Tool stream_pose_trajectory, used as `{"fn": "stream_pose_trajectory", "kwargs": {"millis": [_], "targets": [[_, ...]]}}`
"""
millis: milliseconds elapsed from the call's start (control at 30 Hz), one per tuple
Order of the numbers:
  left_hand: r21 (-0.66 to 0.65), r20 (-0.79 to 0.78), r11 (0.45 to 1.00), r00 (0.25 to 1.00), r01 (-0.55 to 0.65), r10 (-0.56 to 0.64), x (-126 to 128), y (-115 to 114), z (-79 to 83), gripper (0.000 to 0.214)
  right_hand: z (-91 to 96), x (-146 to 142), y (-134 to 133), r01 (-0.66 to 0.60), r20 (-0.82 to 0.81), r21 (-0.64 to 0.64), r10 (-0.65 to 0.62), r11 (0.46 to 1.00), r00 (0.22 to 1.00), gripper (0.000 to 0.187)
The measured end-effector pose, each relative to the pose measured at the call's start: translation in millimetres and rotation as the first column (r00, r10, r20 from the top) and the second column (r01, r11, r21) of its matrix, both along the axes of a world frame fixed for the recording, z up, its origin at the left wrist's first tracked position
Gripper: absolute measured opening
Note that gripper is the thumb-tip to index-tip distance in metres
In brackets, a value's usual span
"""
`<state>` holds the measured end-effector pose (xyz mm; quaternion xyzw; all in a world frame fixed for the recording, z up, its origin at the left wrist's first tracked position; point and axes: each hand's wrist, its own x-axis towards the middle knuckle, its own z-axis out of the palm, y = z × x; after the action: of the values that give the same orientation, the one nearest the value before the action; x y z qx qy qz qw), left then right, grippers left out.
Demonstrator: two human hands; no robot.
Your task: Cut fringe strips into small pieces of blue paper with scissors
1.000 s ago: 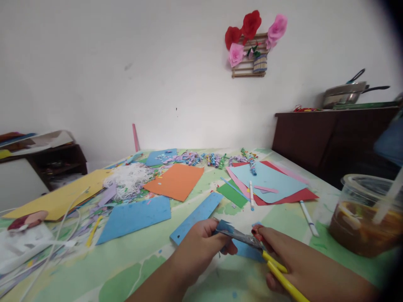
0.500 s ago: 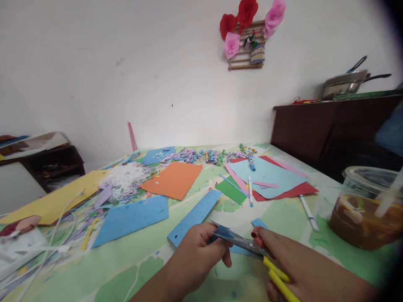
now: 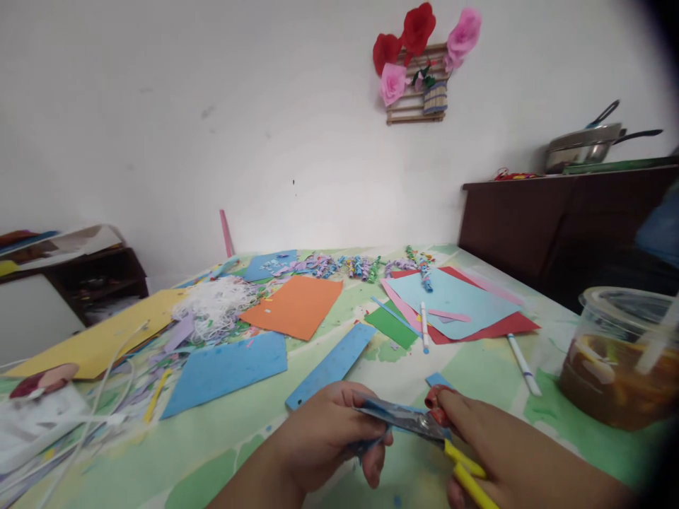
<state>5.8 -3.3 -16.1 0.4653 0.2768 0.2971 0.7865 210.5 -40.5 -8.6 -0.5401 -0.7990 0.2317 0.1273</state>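
Near the table's front edge, my left hand (image 3: 318, 442) pinches a small blue paper piece (image 3: 365, 446), mostly hidden by the fingers. My right hand (image 3: 512, 449) grips a pair of scissors (image 3: 421, 423) by its yellow handles. The blades point left and lie at the left fingertips, against the blue piece. Something small and red shows at a right fingertip; I cannot make out what it is. Just beyond the left hand lies a long blue paper strip (image 3: 332, 366). A small blue scrap (image 3: 436, 379) rests behind the scissors.
A clear tub of brown drink (image 3: 605, 385) with a straw stands at right. Two markers (image 3: 424, 329) lie near light blue paper (image 3: 472, 300). Orange paper (image 3: 297, 305), blue paper (image 3: 228, 371), white shreds (image 3: 212, 307) and a white cable (image 3: 100, 392) spread across the left.
The scissor blades have closed together. The blue piece in my left hand now hangs lower, below the blades. The view has tilted slightly upward.
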Motion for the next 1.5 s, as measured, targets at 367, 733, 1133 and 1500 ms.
{"fn": "stream_pose_trajectory", "kwargs": {"millis": [367, 733, 1133, 1500], "targets": [[0.007, 0.030, 1.000, 0.999, 0.011, -0.011, -3.9, 1.4, 1.3, 0.012, 2.8, 3.6, 2.4, 0.009, -0.042, 0.027, -0.008, 1.000, 0.999, 0.042], [0.359, -0.281, 0.888, 0.874, -0.287, 0.396, 7.7, -6.5, 16.0, 0.014, 6.9, 2.3, 1.1, 0.038, -0.052, -0.010, -0.038, 0.999, 0.998, 0.038], [0.449, -0.383, 0.883, 0.864, -0.135, 0.327, 2.1, -6.3, 12.7, 0.020, 10.9, -1.6, -0.9, 0.013, -0.064, -0.049, -0.017, 0.999, 0.998, 0.035], [0.508, -0.444, 0.859, 0.833, -0.069, 0.330, -0.5, -7.0, 10.6, 0.021, 5.0, 2.8, -3.8, -0.017, -0.089, -0.043, 0.013, 0.999, 0.996, 0.049]]}}
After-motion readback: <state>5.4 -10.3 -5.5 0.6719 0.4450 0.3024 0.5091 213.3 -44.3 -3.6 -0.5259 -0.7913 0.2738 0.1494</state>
